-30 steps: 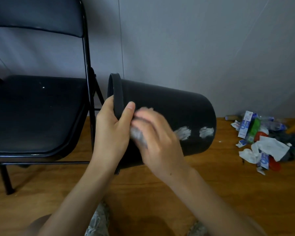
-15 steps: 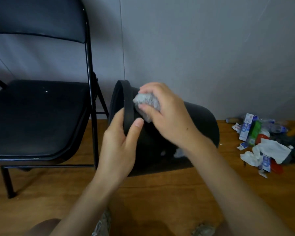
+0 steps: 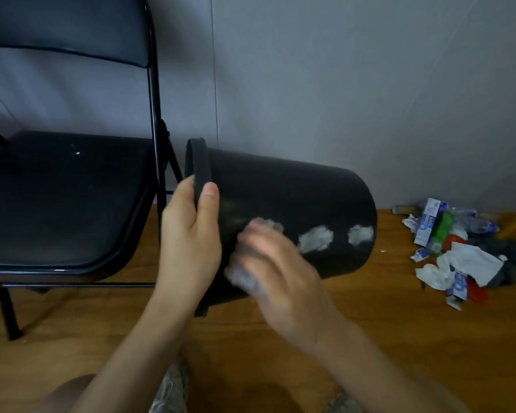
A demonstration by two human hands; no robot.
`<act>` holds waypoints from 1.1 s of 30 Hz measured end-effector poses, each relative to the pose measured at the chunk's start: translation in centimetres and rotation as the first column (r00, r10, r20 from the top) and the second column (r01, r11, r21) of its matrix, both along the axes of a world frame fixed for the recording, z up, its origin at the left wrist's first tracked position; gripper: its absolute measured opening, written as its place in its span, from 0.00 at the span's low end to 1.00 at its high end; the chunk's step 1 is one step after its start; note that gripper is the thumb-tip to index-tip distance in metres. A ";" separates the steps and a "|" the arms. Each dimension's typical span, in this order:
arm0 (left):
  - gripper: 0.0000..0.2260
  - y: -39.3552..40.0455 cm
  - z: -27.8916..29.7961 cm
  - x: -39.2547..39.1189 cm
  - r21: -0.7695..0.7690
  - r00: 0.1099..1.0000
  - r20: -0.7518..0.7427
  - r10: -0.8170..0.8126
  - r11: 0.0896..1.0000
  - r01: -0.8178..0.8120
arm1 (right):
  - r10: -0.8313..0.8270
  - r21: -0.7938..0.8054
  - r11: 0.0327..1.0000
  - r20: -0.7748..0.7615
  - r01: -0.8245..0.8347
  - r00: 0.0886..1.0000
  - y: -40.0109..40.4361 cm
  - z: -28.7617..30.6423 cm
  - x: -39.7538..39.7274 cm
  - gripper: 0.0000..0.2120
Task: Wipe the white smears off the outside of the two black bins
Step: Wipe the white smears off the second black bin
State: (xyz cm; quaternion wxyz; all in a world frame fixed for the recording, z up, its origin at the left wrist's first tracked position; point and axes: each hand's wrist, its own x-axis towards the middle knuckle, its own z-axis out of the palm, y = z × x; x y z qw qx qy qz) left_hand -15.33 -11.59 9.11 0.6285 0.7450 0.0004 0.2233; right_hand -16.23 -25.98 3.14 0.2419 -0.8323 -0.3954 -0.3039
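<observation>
Black bin [image 3: 280, 198] sideways, left hand [image 3: 191, 242] gripping rim, white smears [image 3: 315, 239]

A plain indoor room, home or office I cannot tell: a black folding chair [image 3: 66, 186] is standing against a bare grey wall [image 3: 340, 84], and litter [image 3: 453, 248] is lying on the wooden floor [image 3: 280, 338] beside it.

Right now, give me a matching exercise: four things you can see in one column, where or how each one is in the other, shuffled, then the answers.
1. bin
2. left hand
3. chair
4. litter pile

A. stands left of the bin
B. tipped on its side, two white smears near its base
C. lies on the floor at far right
D. grips the bin's rim

Pairs: 1-B, 2-D, 3-A, 4-C
</observation>
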 end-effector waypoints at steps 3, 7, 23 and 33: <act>0.11 0.8 0.7 0.3 -0.015 0.999 0.030 0.026 1.000 -0.026 | 0.165 -0.213 0.969 0.164 -0.129 0.972 -0.8 -1.4 -0.4 0.08; 0.12 1.1 1.3 0.1 0.025 0.998 0.069 0.006 1.000 -0.007 | 0.098 -0.086 0.993 0.274 -0.077 0.957 -1.5 -0.4 1.3 0.10; 0.09 2.0 0.8 -0.1 0.049 0.998 0.055 -0.010 0.999 0.008 | -0.092 0.083 0.993 0.139 0.081 0.986 0.3 0.6 2.0 0.11; 0.11 2.8 0.8 -0.3 0.018 0.999 0.044 0.005 1.000 -0.006 | -0.013 -0.061 0.998 0.218 0.027 0.976 0.1 -2.6 0.0 0.12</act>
